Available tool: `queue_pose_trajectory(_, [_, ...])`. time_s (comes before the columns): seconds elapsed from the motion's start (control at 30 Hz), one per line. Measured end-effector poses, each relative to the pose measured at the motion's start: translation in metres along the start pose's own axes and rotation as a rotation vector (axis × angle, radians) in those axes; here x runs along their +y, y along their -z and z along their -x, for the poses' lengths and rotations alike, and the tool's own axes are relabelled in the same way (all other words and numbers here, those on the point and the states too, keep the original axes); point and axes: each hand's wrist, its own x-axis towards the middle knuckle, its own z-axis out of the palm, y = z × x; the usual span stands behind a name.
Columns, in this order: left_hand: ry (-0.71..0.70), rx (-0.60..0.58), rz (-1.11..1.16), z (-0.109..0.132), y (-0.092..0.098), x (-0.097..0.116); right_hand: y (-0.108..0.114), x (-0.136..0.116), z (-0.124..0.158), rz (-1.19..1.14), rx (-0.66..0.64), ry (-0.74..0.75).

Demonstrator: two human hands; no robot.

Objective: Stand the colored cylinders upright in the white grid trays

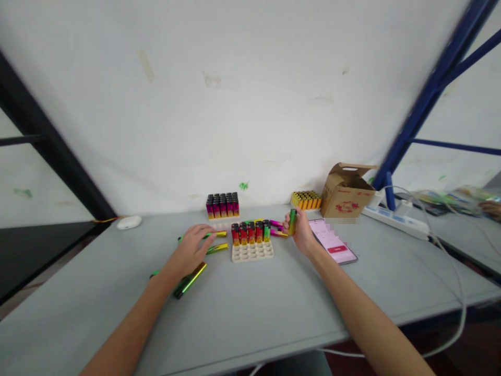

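My right hand (300, 232) is closed around a green-and-yellow lighter (293, 222), held upright above the table near the phone. To the left, my left hand (191, 249) hovers over loose green-and-yellow lighters with its fingers apart and bent; nothing shows in its grip. One loose lighter (217, 249) lies just right of its fingertips, and another (194, 278) lies below the wrist. Between my hands stands a white tray (252, 255) with round holes. Its far rows hold upright red-and-yellow lighters (243, 234) with black tops, plus a green one (266, 231) at the right end.
A full block of purple-and-yellow lighters (222, 205) stands by the wall. Yellow cylinders (306, 200) fill another tray beside an open cardboard box (347, 193). A phone (332, 243) lies right of my hand. A power strip (397, 222), cables and a white case (129, 223) are also on the table.
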Motion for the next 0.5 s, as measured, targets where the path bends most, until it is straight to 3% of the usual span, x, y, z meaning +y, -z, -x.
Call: queue_pose_trajectory(0.5, [-0.018,-0.042,-0.088,0.0034,-0.0017,0.0017,0.0048,-0.0025,0.0008,-0.005,-0.117,-0.192])
